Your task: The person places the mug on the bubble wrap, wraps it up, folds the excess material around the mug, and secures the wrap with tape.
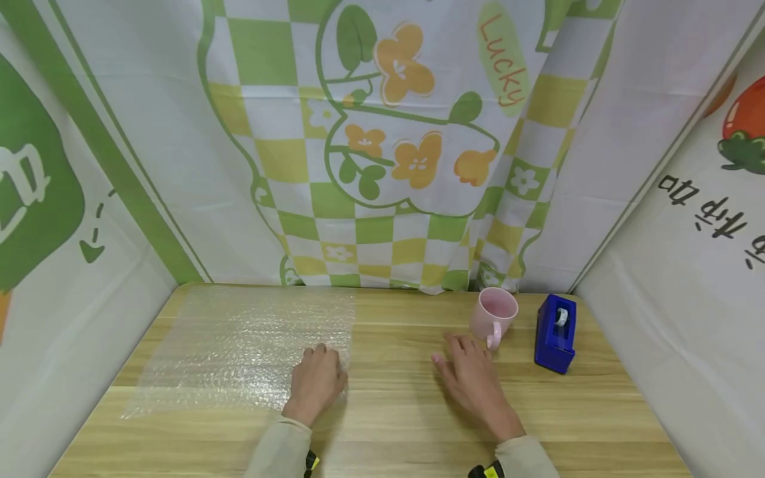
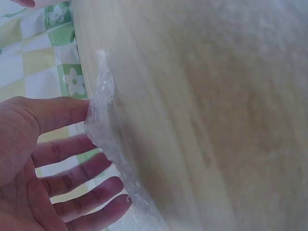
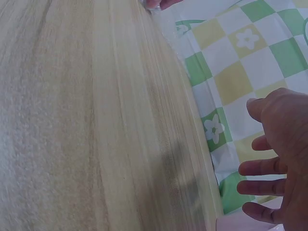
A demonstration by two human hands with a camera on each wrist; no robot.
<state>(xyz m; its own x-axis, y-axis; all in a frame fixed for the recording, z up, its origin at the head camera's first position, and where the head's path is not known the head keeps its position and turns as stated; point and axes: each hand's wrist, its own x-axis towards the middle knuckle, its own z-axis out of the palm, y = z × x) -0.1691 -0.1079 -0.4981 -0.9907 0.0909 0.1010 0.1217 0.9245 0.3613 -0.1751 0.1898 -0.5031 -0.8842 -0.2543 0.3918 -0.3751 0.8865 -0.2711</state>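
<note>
A clear sheet of bubble wrap (image 1: 239,352) lies flat on the left half of the wooden table. Over its right edge is my left hand (image 1: 317,382), its fingers spread apart. In the left wrist view, the thumb and fingertips meet the edge of the bubble wrap (image 2: 102,110), with no firm grip visible. To the right, my right hand (image 1: 472,382) hovers just in front of a pink mug (image 1: 487,325), holding nothing. Its fingers (image 3: 262,167) are loosely extended in the right wrist view. The mug's handle points toward me, close to the fingertips.
A blue tape dispenser (image 1: 556,335) with a small roll stands right of the mug. Bare wooden table (image 1: 394,398) shows between the hands. A patterned curtain (image 1: 382,239) hangs along the table's back edge, and white printed sheets flank both sides.
</note>
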